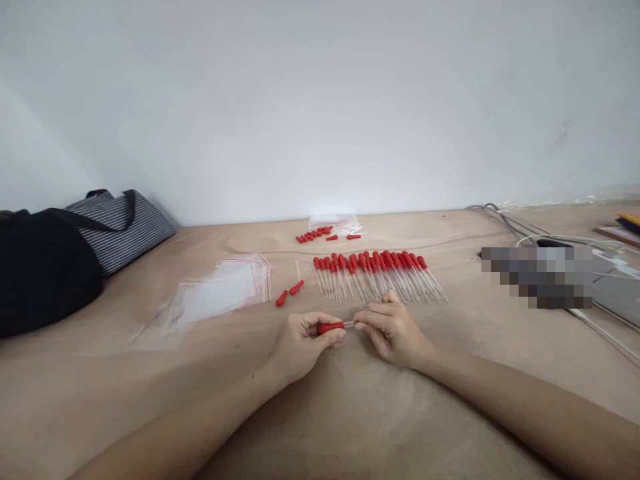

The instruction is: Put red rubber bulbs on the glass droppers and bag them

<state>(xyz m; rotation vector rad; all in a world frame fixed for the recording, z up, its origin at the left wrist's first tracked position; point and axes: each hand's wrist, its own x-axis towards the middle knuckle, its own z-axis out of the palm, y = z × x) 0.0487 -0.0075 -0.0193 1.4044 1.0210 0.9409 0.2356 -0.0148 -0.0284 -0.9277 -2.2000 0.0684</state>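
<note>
Nearest me, just above the wooden table [320, 420], my left hand [306, 341] pinches a red bulb [331, 328] between thumb and fingers, its mouth turned toward my right hand [393, 332]. There my thumb and fingertips are pressed together around a slim clear tube [349, 324], which lines up with the bulb; how deep it sits inside I cannot tell. To do this well, I judge I should grip the tube close to the bulb's mouth, hold both on one straight line, and push with a slight twist, never sideways, as thin tube could snap.

Beyond my left hand lie two loose bulbs [281, 298], with clear plastic bags [235, 283] farther left. Beyond my right hand, a row of red-topped droppers [375, 263] lies side by side, bulbs pointing away from me. Farther back, more red bulbs [311, 235] rest before another clear bag [333, 220].
</note>
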